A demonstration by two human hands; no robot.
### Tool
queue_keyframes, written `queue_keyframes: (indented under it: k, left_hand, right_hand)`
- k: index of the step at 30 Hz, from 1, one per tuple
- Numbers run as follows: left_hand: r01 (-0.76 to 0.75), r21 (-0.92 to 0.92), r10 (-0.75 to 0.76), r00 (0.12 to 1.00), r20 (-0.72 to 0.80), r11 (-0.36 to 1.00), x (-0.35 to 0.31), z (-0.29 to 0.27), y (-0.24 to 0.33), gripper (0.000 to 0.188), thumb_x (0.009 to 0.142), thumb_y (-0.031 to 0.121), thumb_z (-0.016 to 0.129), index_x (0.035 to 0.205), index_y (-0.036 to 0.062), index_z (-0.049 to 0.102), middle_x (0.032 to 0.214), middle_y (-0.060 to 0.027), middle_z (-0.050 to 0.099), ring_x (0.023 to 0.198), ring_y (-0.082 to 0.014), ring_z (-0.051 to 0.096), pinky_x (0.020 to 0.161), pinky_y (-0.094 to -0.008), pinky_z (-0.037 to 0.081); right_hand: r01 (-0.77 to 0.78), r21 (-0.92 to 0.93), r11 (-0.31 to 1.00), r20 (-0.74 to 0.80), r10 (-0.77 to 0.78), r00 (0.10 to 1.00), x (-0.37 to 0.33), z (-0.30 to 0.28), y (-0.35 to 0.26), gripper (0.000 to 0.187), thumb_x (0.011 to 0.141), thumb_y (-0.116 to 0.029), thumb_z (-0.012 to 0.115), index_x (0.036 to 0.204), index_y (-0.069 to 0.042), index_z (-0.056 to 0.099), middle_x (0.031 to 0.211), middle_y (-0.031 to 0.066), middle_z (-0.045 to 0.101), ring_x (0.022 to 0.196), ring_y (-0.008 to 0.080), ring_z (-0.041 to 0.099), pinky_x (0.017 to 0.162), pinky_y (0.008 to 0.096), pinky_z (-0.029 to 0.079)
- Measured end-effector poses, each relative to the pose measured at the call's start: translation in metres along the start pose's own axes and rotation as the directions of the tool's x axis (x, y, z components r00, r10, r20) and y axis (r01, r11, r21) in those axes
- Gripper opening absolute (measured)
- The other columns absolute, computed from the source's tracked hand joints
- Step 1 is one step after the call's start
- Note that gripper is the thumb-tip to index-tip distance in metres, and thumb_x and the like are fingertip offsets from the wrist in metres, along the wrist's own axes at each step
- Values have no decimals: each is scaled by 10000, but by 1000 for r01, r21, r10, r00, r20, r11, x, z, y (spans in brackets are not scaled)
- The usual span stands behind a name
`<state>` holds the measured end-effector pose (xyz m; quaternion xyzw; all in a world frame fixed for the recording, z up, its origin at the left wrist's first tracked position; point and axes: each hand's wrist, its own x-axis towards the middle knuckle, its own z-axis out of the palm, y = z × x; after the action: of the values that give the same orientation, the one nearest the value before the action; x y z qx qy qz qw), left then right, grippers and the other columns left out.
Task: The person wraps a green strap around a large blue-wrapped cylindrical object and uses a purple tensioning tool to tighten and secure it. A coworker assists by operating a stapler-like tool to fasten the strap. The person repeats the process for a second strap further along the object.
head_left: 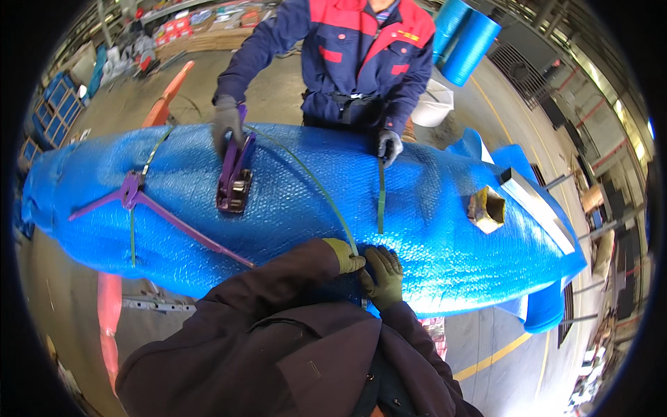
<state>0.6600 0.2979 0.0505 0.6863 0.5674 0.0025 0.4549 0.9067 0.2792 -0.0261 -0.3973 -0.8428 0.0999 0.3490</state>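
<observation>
A long bundle in blue bubble wrap (pixel 285 163) lies crosswise before me. Over its near side, my gloved left hand (pixel 349 257) pinches a green strap (pixel 316 182) that arcs across from the far edge. Fingertip to fingertip with it, my gloved right hand (pixel 384 276) is curled closed at the strap's lower part. Another strap length (pixel 381 198) lies flat under a co-worker's grey-gloved left hand (pixel 390 146). The co-worker's right hand (pixel 227 121) grips a purple strapping tool (pixel 235 177) resting on the wrap. Farther left, a long-handled purple strapping sealer (pixel 130 191) sits on a strap.
A cardboard tube piece (pixel 486 209) and a white-silver edge strip (pixel 536 210) lie on the bundle's right part. Orange-red supports (pixel 109 313) show under its left part. Behind the co-worker stand blue wrap rolls (pixel 471 47) and a white bin (pixel 433 103).
</observation>
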Motion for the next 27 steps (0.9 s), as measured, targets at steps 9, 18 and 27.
queue_keyframes:
  k: [9, 18, 27]
  left_hand:
    - [-84, -210, 41, 979, -200, 974, -19, -11, -26, 667, 1159, 651, 525, 1360, 82, 808, 1315, -233, 810, 1238, -427, 760, 1053, -514, 561]
    - [-23, -88, -3, 960, -279, 996, -4, 9, -32, 624, 1170, 632, 494, 1327, 125, 823, 1314, -210, 806, 1231, -439, 749, 1061, -532, 560]
    - [41, -111, -76, 939, -334, 993, -3, 31, -18, 604, 1113, 645, 629, 1198, 81, 827, 1138, -214, 818, 1084, -387, 781, 951, -477, 589]
  right_hand:
    - [1, -105, 994, 129, 12, 992, -13, 23, 21, 643, 988, -538, 800, 1457, -102, 740, 1538, 181, 703, 1497, 456, 593, 1325, 638, 350]
    - [-114, -128, 985, 315, 149, 937, -15, 23, 1, 819, 969, -604, 794, 1617, -123, 653, 1745, 237, 506, 1678, 475, 356, 1404, 612, 173]
    - [-168, -76, 983, 190, 180, 965, -25, 11, 0, 587, 958, -435, 797, 1476, -161, 751, 1712, 207, 553, 1654, 446, 404, 1403, 602, 225]
